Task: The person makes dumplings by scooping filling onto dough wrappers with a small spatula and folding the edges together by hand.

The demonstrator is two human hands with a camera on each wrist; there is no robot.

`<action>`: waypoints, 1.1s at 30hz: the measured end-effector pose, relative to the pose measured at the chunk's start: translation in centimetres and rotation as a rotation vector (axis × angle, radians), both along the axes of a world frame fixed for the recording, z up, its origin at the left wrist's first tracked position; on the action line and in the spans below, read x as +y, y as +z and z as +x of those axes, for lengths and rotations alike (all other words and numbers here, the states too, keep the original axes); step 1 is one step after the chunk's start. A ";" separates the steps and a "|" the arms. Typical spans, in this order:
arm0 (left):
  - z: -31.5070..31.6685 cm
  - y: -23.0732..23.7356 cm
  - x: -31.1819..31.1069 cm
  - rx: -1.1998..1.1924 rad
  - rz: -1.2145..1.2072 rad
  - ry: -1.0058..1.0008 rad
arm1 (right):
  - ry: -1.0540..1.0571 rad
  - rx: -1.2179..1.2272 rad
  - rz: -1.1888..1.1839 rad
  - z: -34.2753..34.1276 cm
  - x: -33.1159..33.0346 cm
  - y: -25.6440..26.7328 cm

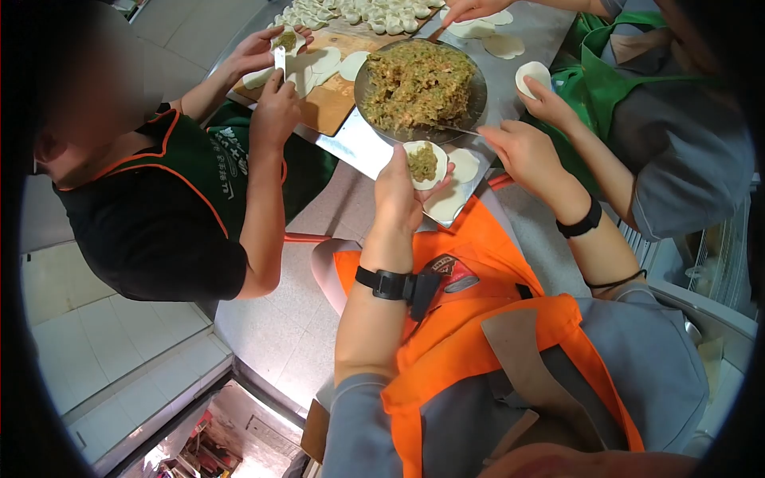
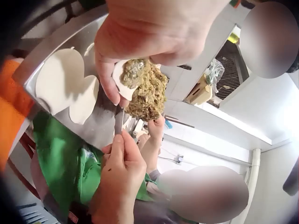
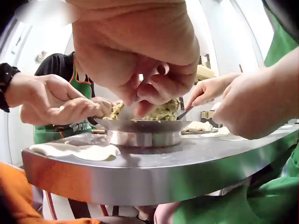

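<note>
My left hand (image 1: 398, 191) cups a round dough wrapper (image 1: 436, 178) topped with green-brown filling (image 1: 422, 162); the left hand (image 2: 152, 35) also shows in the left wrist view. A thin metal tool (image 1: 460, 130) is gripped by my right hand (image 1: 530, 159), its far end at the rim of the wide metal bowl (image 1: 361, 97) of filling (image 1: 422, 80). In the left wrist view, the right hand (image 2: 122, 175) pinches the tool (image 2: 119, 122) below the wrapper (image 2: 123, 91). The right wrist view has the right hand (image 3: 135, 42) curled above the bowl (image 3: 142, 136), hiding much of the tool.
Loose wrappers (image 1: 443, 204) lie on the metal table (image 1: 510, 84) near its front corner. At left, a person holds a filled wrapper (image 1: 298, 43) over a wooden board (image 1: 335, 115). Another person, at right, holds a wrapper (image 1: 532, 78). Shaped dumplings (image 1: 351, 12) stand at the back.
</note>
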State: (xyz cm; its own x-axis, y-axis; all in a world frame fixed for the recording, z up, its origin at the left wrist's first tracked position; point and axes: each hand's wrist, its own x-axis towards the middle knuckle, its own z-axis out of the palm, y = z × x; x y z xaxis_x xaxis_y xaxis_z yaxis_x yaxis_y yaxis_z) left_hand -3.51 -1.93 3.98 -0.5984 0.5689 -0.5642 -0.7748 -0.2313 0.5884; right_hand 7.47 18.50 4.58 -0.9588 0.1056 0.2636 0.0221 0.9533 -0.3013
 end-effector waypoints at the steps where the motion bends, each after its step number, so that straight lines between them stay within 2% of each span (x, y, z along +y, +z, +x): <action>1: -0.1 -0.2 -0.1 -0.008 0.018 0.020 | -0.020 -0.035 0.047 0.1 -0.1 -0.1; 4: 0.0 -1.0 0.2 -0.046 0.123 0.103 | -0.029 0.156 -0.057 0.6 -1.7 0.4; 7: 0.3 -1.6 0.7 -0.018 0.194 0.149 | -0.002 0.240 -0.130 0.7 -3.5 0.9; 13: 0.9 -0.8 0.8 0.026 0.192 0.170 | 0.054 0.120 -0.104 1.4 -4.8 1.4; 16: 1.4 -0.8 0.7 -0.041 0.247 0.223 | 0.017 0.190 -0.461 1.3 -5.4 0.7; 19: 2.5 0.6 0.8 -0.047 0.370 0.167 | 0.137 0.348 -0.406 0.3 -6.1 1.3; 22: 3.6 0.4 1.2 -0.004 0.322 0.232 | 0.164 0.220 -0.286 0.3 -6.1 2.3; 28: 5.7 1.9 0.4 0.364 0.166 0.118 | 0.116 0.248 -0.690 0.3 -6.2 3.8; 31: 6.5 2.2 0.0 0.565 0.086 0.023 | 0.125 0.250 -0.676 0.4 -6.0 4.3; 33: 6.9 2.7 -0.2 0.612 0.101 0.028 | 0.120 0.250 -0.659 0.5 -6.0 4.3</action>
